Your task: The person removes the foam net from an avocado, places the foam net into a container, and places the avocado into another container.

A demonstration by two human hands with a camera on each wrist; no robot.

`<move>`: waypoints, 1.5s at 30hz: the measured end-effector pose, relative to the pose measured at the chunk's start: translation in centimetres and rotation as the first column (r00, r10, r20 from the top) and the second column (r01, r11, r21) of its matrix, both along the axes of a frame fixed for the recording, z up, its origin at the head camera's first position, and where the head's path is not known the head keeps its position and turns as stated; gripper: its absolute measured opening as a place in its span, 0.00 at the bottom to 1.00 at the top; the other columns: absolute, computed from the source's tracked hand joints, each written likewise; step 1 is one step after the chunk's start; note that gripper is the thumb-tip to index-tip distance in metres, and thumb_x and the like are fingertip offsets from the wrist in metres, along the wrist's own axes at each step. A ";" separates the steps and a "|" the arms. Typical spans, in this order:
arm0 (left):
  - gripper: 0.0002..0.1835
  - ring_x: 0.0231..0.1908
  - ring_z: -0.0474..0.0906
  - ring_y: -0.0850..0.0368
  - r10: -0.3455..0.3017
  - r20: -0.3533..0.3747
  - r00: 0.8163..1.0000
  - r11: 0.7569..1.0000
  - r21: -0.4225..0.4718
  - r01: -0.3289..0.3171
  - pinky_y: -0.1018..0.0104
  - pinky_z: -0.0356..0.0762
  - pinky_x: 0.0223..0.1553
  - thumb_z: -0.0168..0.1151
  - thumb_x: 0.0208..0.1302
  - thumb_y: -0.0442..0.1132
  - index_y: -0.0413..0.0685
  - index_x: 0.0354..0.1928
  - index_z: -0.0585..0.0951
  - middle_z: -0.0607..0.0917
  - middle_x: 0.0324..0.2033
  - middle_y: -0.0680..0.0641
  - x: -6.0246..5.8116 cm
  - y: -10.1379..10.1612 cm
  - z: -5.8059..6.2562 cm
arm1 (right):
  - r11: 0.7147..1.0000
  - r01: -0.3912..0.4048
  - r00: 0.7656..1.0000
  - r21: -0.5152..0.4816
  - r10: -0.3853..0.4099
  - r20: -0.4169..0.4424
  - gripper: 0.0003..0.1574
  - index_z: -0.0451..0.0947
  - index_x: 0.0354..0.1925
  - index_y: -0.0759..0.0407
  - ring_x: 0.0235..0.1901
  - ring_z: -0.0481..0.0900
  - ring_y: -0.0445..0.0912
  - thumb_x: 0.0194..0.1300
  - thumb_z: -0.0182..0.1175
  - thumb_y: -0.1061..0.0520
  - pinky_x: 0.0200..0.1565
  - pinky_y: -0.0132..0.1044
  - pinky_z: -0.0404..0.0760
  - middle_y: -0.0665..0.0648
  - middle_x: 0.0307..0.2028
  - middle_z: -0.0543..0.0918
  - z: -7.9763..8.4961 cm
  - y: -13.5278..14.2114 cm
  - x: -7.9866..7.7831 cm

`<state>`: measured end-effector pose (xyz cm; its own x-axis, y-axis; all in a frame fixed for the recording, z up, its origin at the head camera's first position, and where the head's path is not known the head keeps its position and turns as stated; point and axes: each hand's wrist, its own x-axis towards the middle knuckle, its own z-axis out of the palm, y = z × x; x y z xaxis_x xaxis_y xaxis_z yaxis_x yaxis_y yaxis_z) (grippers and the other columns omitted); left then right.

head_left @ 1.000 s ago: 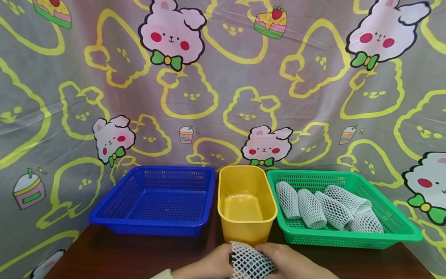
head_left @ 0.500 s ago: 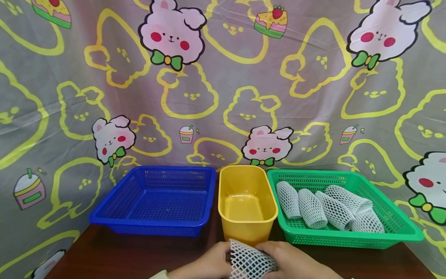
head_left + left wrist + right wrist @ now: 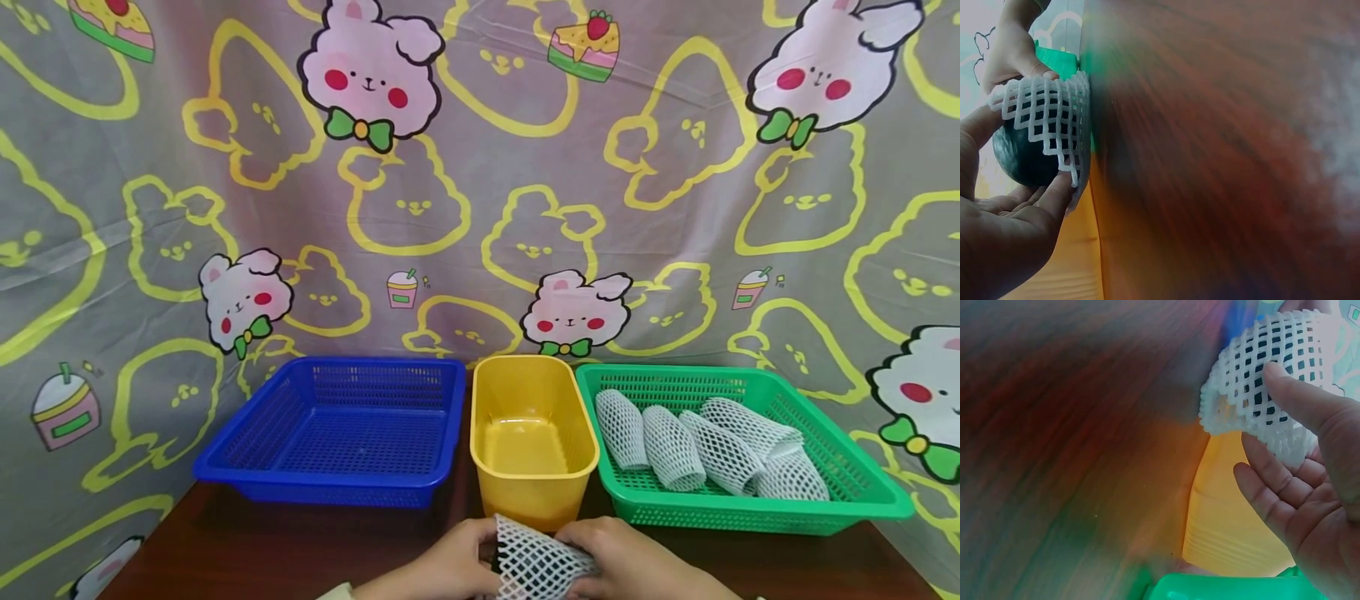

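A white foam net sleeve [image 3: 532,560] lies between my two hands, just in front of the yellow bin. Part of a dark, smooth, rounded fruit [image 3: 1019,156] sticks out of the sleeve's open end in the left wrist view; the rest of it shows through the mesh. My left hand [image 3: 453,560] grips the fruit and the sleeve's rim, thumb and fingers on opposite sides. From the other side my right hand [image 3: 633,560] holds the sleeve, its thumb pressed on the mesh in the right wrist view. The fruit's exact kind is unclear.
Behind the hands stands the yellow bin [image 3: 534,492]. A blue basket [image 3: 322,479] sits to its left, with nothing visible inside. The green basket [image 3: 720,512] on the right holds several white foam net sleeves [image 3: 673,446]. A patterned cloth [image 3: 465,208] hangs behind the brown table [image 3: 315,542].
Both hands stay in nearly the same place on the sleeve and fruit. The sleeve's rim has shifted slightly up, and the left hand's fingers have moved a little apart. The baskets have not moved.
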<state>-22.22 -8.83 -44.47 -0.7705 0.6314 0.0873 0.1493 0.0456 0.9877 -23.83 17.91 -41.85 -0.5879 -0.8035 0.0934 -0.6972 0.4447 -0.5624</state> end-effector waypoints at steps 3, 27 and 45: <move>0.23 0.26 0.80 0.62 0.009 0.008 1.000 1.000 -0.019 -0.009 0.76 0.75 0.23 0.60 0.43 0.19 0.37 0.45 0.77 0.84 0.33 0.52 0.1 -0.2 0.1 | 1.000 -0.003 1.000 0.000 0.003 0.002 0.17 0.79 0.47 0.50 0.36 0.76 0.29 0.60 0.68 0.50 0.36 0.29 0.78 0.35 0.40 0.80 0.2 -0.1 0.1; 0.25 0.38 0.82 0.61 0.064 -0.014 0.998 0.997 -0.052 -0.065 0.71 0.79 0.40 0.71 0.46 0.26 0.32 0.50 0.76 0.84 0.40 0.49 0.2 -1.9 1.0 | 0.999 0.033 0.980 -0.003 -0.033 -0.197 0.06 0.84 0.33 0.47 0.27 0.74 0.26 0.60 0.68 0.48 0.28 0.22 0.75 0.32 0.29 0.80 1.3 -0.2 0.6; 0.28 0.40 0.82 0.58 0.094 -0.027 0.995 0.993 -0.065 -0.096 0.69 0.80 0.41 0.74 0.48 0.31 0.32 0.53 0.76 0.84 0.41 0.47 0.3 -3.4 1.5 | 0.999 0.050 0.980 0.013 -0.046 -0.191 0.05 0.84 0.32 0.49 0.25 0.72 0.27 0.62 0.66 0.50 0.27 0.23 0.74 0.34 0.29 0.80 1.9 0.5 0.5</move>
<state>-21.97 -12.20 -42.98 -0.8256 0.5603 0.0665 0.1644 0.1261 0.9783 -23.29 18.45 -39.96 -0.5987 -0.7773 0.1935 -0.7684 0.4891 -0.4127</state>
